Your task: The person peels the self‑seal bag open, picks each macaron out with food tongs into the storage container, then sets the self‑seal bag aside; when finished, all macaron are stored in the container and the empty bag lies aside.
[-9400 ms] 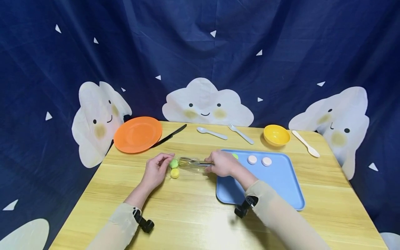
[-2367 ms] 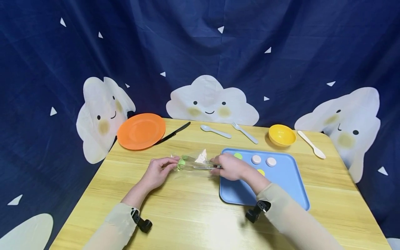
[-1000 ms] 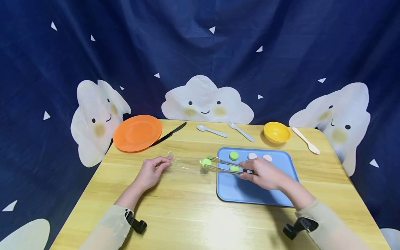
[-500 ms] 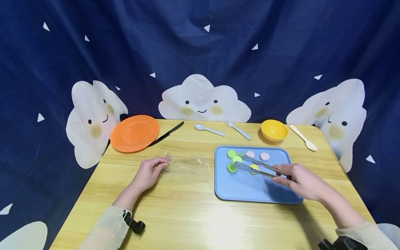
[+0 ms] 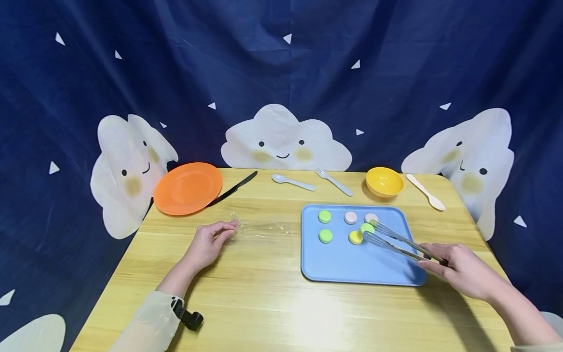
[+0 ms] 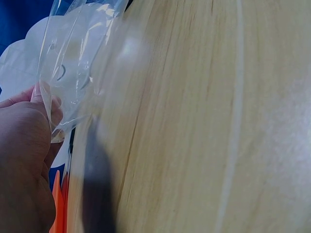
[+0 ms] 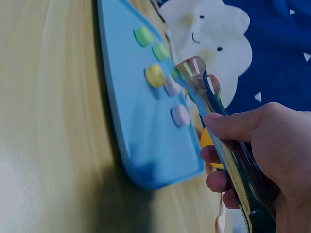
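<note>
Holding metal tongs (image 5: 398,240) by the handle end, the right hand (image 5: 462,270) sits at the near right corner of the blue tray (image 5: 352,266), fingers curled around the tongs. The tong tips hang over the tray with a green macaron (image 5: 367,228) pinched between them, just beside the yellow macaron (image 5: 355,237) that's lying flat on the tray. From the right wrist view the tips look close together around something green, so yeah, it's gripped.

Over on the left, the left hand (image 5: 205,244) rests on the worktop (image 5: 272,303) and pinches the edge of a clear plastic bag (image 5: 259,227) between thumb and fingertips. The bag lies flat and crinkly on the wood, stretching toward the tray but not touching it. The left wrist view shows the film bunched up right at the fingers (image 6: 46,104).

Also on the tray: a green macaron (image 5: 325,236) on the near left, another green one (image 5: 324,216) behind it, then a pink macaron (image 5: 350,217) and a second pink one (image 5: 371,217) partly hidden behind the tongs.

Farther back on the worktop there's an orange plate (image 5: 188,187) at the left with a black knife (image 5: 231,188) beside it, a pale blue spoon (image 5: 292,182), a pale blue fork (image 5: 334,182), a yellow bowl (image 5: 384,181) and a cream spoon (image 5: 425,191). Behind all that hangs a dark blue backdrop (image 5: 281,63) with smiling clouds.
</note>
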`<action>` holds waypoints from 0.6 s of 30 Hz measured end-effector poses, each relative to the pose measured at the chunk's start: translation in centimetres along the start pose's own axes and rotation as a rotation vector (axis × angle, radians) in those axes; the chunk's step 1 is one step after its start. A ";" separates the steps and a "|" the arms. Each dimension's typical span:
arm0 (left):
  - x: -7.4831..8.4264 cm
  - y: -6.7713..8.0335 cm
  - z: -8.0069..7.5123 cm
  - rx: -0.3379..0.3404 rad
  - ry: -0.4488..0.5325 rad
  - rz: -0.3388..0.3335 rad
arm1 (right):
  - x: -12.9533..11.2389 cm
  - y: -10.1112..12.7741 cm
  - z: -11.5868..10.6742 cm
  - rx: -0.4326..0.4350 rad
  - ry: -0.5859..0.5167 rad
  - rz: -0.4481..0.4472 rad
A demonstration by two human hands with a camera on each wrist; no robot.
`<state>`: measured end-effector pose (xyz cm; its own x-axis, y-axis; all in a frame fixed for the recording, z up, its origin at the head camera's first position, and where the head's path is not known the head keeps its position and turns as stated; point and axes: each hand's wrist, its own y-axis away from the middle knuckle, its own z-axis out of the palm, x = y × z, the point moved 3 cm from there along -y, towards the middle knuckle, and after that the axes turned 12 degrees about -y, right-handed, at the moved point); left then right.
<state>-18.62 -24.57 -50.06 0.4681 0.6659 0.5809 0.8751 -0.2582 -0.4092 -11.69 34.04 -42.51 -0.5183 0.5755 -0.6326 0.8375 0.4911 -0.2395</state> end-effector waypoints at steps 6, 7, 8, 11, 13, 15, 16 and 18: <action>0.0 0.1 0.0 -0.003 -0.010 0.012 | 1.4 1.2 -0.1 0.020 0.055 0.049; 0.0 0.1 -0.1 -0.004 -0.010 0.012 | 1.6 1.4 0.0 0.017 0.053 0.060; 0.0 0.2 -0.1 -0.006 -0.005 0.008 | 1.8 1.5 0.0 0.015 0.049 0.069; 0.0 0.2 -0.1 -0.007 0.000 0.005 | 2.4 1.8 0.1 0.013 0.037 0.085; 0.0 0.2 -0.1 -0.007 0.000 0.003 | 2.7 2.0 0.3 0.012 0.032 0.093; -0.1 0.2 -0.1 -0.007 -0.003 0.006 | 2.9 2.2 0.3 0.011 0.024 0.109; -0.2 0.2 0.0 -0.007 -0.005 0.007 | 3.0 2.3 0.4 0.008 0.021 0.122; -0.1 0.2 -0.1 -0.010 -0.018 0.015 | 3.0 2.5 0.3 0.008 0.009 0.157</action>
<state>-18.50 -24.74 -50.16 0.4787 0.6745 0.5621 0.8694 -0.2750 -0.4105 -11.14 36.76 -45.26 -0.3827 0.6503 -0.6562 0.9095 0.3899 -0.1440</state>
